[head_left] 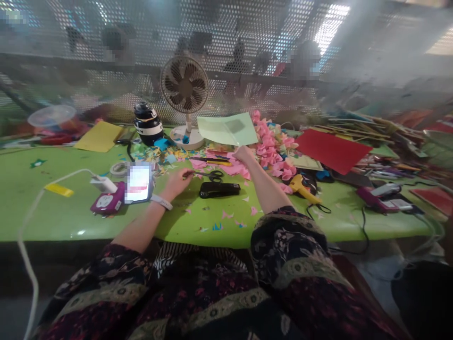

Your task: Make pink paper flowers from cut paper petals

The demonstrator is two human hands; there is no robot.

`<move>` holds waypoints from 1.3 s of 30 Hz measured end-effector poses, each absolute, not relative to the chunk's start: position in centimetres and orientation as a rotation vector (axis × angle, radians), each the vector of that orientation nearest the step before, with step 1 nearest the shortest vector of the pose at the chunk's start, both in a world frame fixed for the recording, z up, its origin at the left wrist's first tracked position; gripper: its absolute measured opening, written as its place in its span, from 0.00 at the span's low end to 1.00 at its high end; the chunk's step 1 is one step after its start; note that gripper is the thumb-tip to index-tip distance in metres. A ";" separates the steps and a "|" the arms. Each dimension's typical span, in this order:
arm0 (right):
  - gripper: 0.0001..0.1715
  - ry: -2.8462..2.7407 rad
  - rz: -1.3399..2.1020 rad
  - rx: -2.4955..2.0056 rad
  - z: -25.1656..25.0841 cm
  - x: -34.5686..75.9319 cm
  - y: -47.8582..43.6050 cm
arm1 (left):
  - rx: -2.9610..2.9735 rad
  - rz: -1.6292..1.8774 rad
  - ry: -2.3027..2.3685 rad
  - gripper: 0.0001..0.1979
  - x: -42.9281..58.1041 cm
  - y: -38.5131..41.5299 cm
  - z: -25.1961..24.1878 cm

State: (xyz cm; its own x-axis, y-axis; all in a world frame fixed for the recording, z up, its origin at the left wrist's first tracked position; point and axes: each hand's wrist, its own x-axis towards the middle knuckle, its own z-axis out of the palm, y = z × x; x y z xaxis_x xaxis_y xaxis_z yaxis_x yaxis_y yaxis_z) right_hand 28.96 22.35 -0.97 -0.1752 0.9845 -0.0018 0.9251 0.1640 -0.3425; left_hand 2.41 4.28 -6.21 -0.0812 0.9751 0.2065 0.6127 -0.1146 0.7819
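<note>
My left hand [177,183] is closed at the blade end of a pair of dark scissors [214,176], whose handles point right. My right hand [244,155] reaches farther out, fingers closed at the lower edge of a pale green paper sheet [228,130]; its fingertips are partly hidden. The sheet is tilted up in front of the fan. Beneath and beside that hand lie pink paper pieces [240,169] and pens, one of them yellow [218,163]. A black stapler [219,190] rests on the green tabletop between my forearms.
At the back stand a fan [185,85] and a black bottle [147,125]. Pink folded paper [271,144] is heaped right of my hand, near a yellow glue gun [303,189] and red sheet [334,150]. A lit phone [138,183] and purple adapter [106,200] are left.
</note>
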 end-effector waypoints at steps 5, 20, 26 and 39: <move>0.11 -2.141 0.403 -1.688 0.5 28.2 21.1 | 1.711 1.168 1.671 0.09 2.4 4.6 -6.4; 0.10 -2.664 0.936 -0.817 5.0 22.6 11.9 | 1.250 1.266 1.159 0.24 3.2 3.2 -3.9; 0.07 -2.978 0.459 -1.242 3.3 23.3 13.3 | 1.097 1.469 1.203 0.21 3.1 3.9 -4.5; 0.17 -3.128 0.035 -1.329 1.3 23.6 13.0 | 1.012 1.416 1.259 0.16 3.6 3.3 -3.4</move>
